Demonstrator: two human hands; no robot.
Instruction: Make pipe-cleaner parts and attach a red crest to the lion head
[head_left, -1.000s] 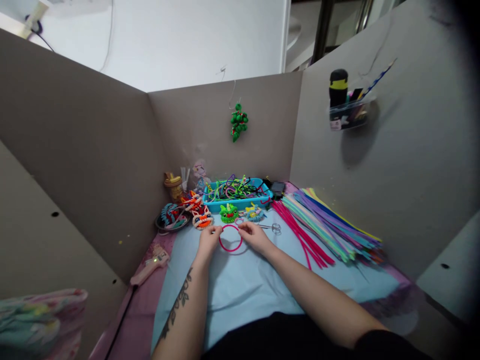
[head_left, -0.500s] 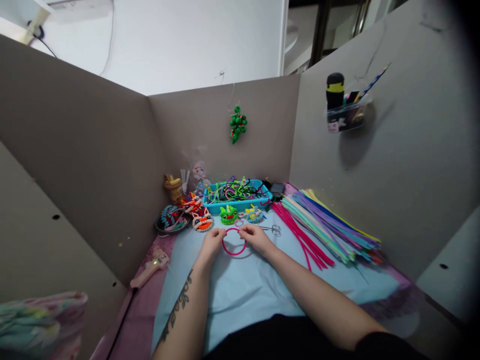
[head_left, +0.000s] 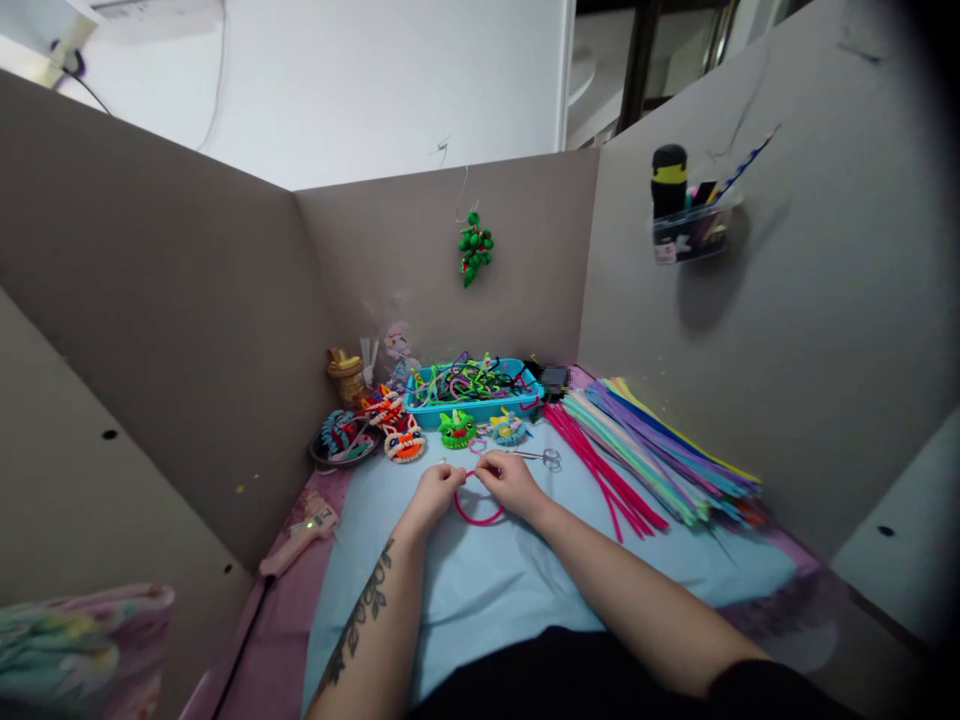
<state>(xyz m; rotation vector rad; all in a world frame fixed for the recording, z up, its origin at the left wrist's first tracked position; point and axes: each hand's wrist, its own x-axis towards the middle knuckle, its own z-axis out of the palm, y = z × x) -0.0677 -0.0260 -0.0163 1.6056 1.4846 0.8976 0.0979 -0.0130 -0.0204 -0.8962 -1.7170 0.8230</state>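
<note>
A red-pink pipe cleaner (head_left: 480, 522) is bent into a ring and hangs between my two hands, just above the light blue cloth (head_left: 517, 590). My left hand (head_left: 436, 492) pinches its left side, and my right hand (head_left: 508, 480) pinches its right side close by. Only a short stretch of it shows between the fingertips. Beyond my hands sit a green animal-head figure (head_left: 457, 430), a blue and yellow one (head_left: 508, 429) and a white and orange one (head_left: 405, 441). Scissors (head_left: 551, 459) lie just past my right hand.
A blue basket (head_left: 469, 412) of tangled pipe cleaners stands at the back. On the right lie straight red-pink pipe cleaners (head_left: 600, 470) and a multicoloured bundle (head_left: 667, 450). A pink glue gun (head_left: 300, 540) with a cord lies left. Grey panels (head_left: 450, 190) enclose the table.
Both hands have come closer together, the left moving right and slightly down. The ring's top gap between them has narrowed and its loop hangs a little lower.
</note>
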